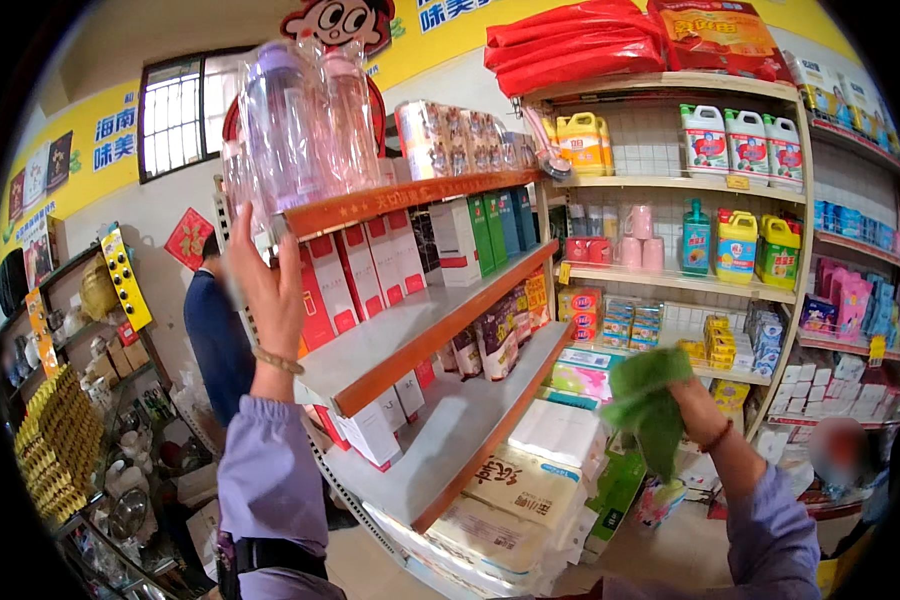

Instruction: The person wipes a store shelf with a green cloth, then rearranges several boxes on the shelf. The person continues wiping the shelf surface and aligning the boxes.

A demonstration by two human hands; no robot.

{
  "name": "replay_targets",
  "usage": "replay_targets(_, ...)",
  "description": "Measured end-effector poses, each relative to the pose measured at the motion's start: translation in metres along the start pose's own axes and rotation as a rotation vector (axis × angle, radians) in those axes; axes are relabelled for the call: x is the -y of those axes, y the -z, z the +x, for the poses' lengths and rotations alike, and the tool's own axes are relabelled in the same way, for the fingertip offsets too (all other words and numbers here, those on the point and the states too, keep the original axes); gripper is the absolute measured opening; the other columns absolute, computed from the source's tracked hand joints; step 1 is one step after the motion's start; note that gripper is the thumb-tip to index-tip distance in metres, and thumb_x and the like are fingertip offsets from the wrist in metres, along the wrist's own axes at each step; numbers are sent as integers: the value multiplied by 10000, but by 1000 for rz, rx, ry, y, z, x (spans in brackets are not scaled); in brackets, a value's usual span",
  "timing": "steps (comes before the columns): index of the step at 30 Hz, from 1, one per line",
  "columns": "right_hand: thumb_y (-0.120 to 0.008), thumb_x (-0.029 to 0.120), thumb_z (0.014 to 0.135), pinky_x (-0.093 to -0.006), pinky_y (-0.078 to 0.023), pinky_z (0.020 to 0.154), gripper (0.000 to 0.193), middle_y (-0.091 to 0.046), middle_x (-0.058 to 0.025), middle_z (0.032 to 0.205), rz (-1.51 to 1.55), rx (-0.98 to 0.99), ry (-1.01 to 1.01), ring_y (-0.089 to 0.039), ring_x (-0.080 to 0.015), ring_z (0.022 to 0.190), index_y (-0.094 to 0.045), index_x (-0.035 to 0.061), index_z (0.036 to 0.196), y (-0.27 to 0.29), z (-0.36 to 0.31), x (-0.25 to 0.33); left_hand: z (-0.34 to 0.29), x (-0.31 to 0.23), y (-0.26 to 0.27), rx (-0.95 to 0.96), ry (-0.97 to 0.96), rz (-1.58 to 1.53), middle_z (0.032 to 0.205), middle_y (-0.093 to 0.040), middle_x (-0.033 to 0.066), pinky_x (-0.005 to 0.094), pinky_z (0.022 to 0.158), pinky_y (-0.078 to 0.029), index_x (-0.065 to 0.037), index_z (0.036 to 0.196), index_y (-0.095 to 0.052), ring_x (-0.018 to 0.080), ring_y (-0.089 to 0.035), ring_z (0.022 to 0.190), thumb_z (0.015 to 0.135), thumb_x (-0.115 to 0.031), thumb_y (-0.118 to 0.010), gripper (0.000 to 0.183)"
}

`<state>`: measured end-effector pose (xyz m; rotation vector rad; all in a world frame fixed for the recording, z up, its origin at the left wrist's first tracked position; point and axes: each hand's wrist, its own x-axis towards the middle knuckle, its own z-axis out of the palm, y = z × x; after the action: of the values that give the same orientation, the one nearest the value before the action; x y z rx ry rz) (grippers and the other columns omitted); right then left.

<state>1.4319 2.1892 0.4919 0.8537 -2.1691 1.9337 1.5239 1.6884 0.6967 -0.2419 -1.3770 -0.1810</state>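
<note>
While the green cloth (pixel 650 390) dangles loosely bunched from the right hand (pixel 698 408), out to the right and clear of the shelves' orange edges, that hand looks closed on it, though the folds hide the fingertips; a trailing end like that could snag on the soft packs (pixel 525 490) at the lower right if it swung low; over to the left, the left hand (pixel 267 285) is up, fingers spread, right by the near end of the top shelf (pixel 410 200), contact too hard to call; danger there, I'd judge, because the tall wrapped bottles (pixel 282 125) crowd that corner and one nudge could topple them; below, upright red-and-white boxes (pixel 365 265) might tip in a row if bumped.
</note>
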Motion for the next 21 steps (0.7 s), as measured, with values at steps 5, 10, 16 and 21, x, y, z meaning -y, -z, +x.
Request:
replay_targets(5, -460, 240, 979, -301, -459, 912, 346, -573, -71, 1199, -312, -8, 410, -550, -152, 1072, -511, 35, 1253, -4, 123, -4, 15, 26, -11, 127, 126, -64, 1243, -534, 155, 363, 987, -378, -6, 1282, -484, 270, -498, 1168, 936, -237, -568, 424)
replay_targets(10, -474, 263, 974, -312, -461, 893, 360, -612, -70, 1149, 131, 87, 269, -581, -163, 1021, -542, 18, 1228, -51, 224, 41, 13, 30, -3, 147, 99, 45, 1165, -575, 138, 337, 908, -435, -41, 1231, -538, 240, -548, 1078, 938, -241, -576, 357)
replay_targets(16, -512, 282, 935, -332, -471, 860, 361, -664, -104, 1056, -69, -41, 451, -611, -193, 980, -603, 11, 1156, -90, 322, 82, 14, 29, -9, 167, 190, -10, 1199, -552, 126, 350, 968, -414, -45, 1223, -527, 218, -525, 1117, 948, -208, -566, 322)
replay_targets(21, -516, 283, 900, -401, -462, 861, 369, -641, -243, 1037, -209, -181, 737, -604, -370, 998, -601, -17, 1098, -118, 383, 120, 18, 39, 4, 228, 256, -80, 1193, -518, 106, 325, 972, -411, -37, 1215, -506, 178, -503, 1115, 951, -190, -563, 311)
